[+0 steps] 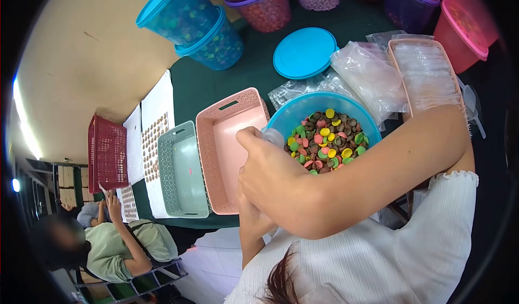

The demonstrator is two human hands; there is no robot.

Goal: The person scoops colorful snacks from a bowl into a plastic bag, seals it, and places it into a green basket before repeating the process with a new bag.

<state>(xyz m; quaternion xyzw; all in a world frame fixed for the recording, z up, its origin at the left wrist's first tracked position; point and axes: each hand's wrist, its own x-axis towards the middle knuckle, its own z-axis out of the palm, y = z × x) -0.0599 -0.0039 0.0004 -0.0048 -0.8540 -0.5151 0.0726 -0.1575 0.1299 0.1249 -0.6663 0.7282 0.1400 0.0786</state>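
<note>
My right hand reaches across from the right, its fingers curled round a clear plastic piece at the rim of a round blue tub. Brown, pink, yellow and green round candies fill the lower part of that tub. Close below my right hand is my left hand, partly covered by it; its fingers are hidden. Both hands are over the right side of an empty pink basket. A pale green basket stands left of the pink one.
Clear bags and a pink tray of packets lie beyond the tub, near a blue lid. Candy tubs line the back. Left are white sheets with brown pieces, a red basket and a seated person.
</note>
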